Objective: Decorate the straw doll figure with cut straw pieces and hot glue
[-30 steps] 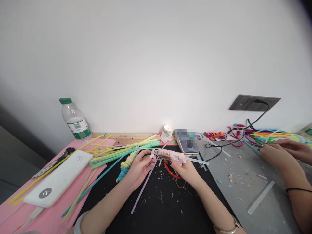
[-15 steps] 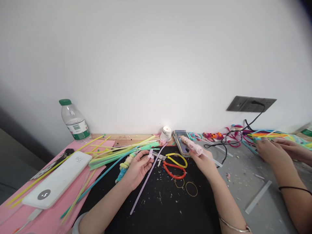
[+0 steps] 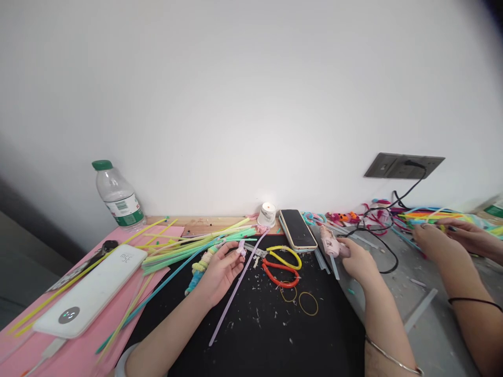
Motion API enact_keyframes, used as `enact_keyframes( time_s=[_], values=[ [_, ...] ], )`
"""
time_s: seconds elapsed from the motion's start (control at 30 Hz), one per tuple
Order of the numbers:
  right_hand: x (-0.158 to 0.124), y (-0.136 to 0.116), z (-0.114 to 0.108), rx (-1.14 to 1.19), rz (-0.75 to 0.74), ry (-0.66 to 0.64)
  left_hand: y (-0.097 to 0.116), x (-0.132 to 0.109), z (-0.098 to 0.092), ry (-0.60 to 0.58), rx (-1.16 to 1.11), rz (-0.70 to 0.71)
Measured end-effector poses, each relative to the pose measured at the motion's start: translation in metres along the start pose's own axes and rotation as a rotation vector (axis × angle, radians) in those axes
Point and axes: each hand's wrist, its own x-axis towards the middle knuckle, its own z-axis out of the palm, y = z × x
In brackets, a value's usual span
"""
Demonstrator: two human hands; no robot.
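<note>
Between the thumb and fingers of my left hand [image 3: 223, 269] is a small lilac twisted pipe-cleaner piece [image 3: 241, 248]. A long lilac pipe cleaner [image 3: 236, 288] lies slanting just right of that hand. My right hand [image 3: 359, 262] is closed around the handle of a pink glue gun [image 3: 329, 242], low over the grey table, its clear glue stick [image 3: 334, 268] pointing toward me. Scissors with red and yellow handles [image 3: 281, 283] lie between my hands on the black mat [image 3: 267, 335]. A phone [image 3: 298, 229] lies left of the glue gun.
A co-worker's hands [image 3: 440, 241] work at the right among colourful pipe cleaners. A black cord [image 3: 389, 271] runs to the wall socket [image 3: 404, 166]. At the left are a bottle [image 3: 120, 196], a white power bank [image 3: 92, 290] and green pipe cleaners [image 3: 196, 251]. A paper cup [image 3: 268, 214] stands by the wall.
My right hand has moved right with the glue gun, from over the phone to the grey table beside it. The phone is now uncovered. My left hand has hardly moved.
</note>
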Motion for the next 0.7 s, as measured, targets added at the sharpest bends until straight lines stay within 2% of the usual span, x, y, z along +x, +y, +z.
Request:
enact_keyframes(
  time_s=[0.23,0.3,0.4,0.47,0.5,0.57,0.63,0.7],
  values=[
    [0.002,-0.010,0.007,-0.009,-0.014,-0.010,0.001,0.000,0.001,0.012,0.001,0.003],
    [-0.002,-0.019,0.004,0.034,-0.036,0.094,0.001,0.000,0.000,0.002,0.002,0.004],
    [-0.013,-0.042,-0.008,0.156,-0.128,0.370,0.001,0.000,-0.001,-0.018,0.009,0.009],
    [-0.024,-0.063,-0.016,0.300,-0.229,0.438,0.000,0.000,-0.002,-0.026,0.011,0.014],
    [-0.029,-0.076,-0.018,0.378,-0.292,0.404,0.000,0.000,-0.003,-0.030,0.011,0.016],
    [-0.041,-0.103,-0.017,0.474,-0.450,0.226,0.000,0.000,-0.003,-0.041,0.010,0.018],
    [-0.049,-0.131,-0.009,0.458,-0.610,0.059,-0.001,0.000,-0.003,-0.048,0.011,0.020],
    [-0.054,-0.155,0.004,0.379,-0.727,-0.013,-0.001,0.000,-0.002,-0.044,0.016,0.019]
  ],
)
